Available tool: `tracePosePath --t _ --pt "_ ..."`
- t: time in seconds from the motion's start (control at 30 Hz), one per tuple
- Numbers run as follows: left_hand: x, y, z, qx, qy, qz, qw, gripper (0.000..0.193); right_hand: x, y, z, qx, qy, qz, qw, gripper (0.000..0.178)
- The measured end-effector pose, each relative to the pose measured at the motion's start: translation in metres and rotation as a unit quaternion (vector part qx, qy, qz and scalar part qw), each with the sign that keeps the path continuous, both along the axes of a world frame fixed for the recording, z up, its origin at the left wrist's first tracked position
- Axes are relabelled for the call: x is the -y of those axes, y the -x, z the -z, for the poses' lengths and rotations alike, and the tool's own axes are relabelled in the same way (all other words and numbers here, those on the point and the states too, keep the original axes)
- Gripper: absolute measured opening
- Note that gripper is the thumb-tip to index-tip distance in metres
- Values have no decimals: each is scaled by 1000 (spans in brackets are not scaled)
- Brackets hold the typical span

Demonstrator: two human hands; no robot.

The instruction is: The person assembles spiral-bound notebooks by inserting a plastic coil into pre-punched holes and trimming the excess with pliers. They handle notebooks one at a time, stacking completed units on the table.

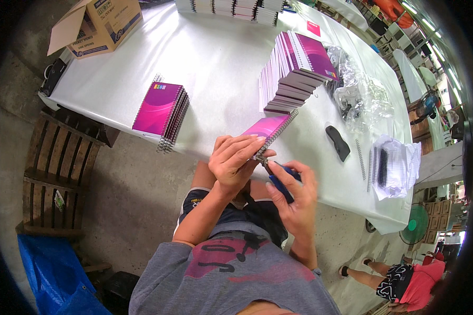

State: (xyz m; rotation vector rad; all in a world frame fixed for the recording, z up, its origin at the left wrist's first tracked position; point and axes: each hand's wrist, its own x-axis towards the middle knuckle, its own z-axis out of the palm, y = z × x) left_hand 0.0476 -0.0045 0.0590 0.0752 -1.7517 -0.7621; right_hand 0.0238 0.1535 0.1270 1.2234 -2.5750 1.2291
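Note:
My left hand is closed around a purple spiral notebook, holding it at the table's near edge. A metal coil runs along the notebook's right side. In my right hand is a pair of blue-handled pliers, its jaws touching the coil's near end. Just beyond stands a tall stack of purple notebooks. A smaller stack of notebooks with coils along the sides lies to the left.
A white-covered table bears an open cardboard box at far left. On the right are a black case-like object, clear plastic wrap, loose coils and crumpled white paper. Another person stands at lower right.

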Motion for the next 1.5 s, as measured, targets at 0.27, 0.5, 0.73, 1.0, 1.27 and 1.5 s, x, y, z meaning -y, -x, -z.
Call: tracePosePath --t 0.27,0.5,0.73,1.0,1.27,1.5 --pt "-2 -1 -2 -25 10 -12 1000 38 -5 3 13 563 190 -146 791 44" --pt "-1 3 6 -24 -131 2 991 35 0 2 21 344 108 -105 927 42" --pt "19 -8 -8 -90 -521 154 835 27 -72 61 69 -38 -103 162 981 37" --pt "33 -32 -16 -161 -487 120 850 22 -43 86 79 44 0 70 997 51" --pt "57 -78 -43 -165 -409 10 897 23 113 20 17 242 314 -166 903 47" --pt "130 -99 -27 16 -294 -235 926 21 242 52 4 280 279 -210 894 37"
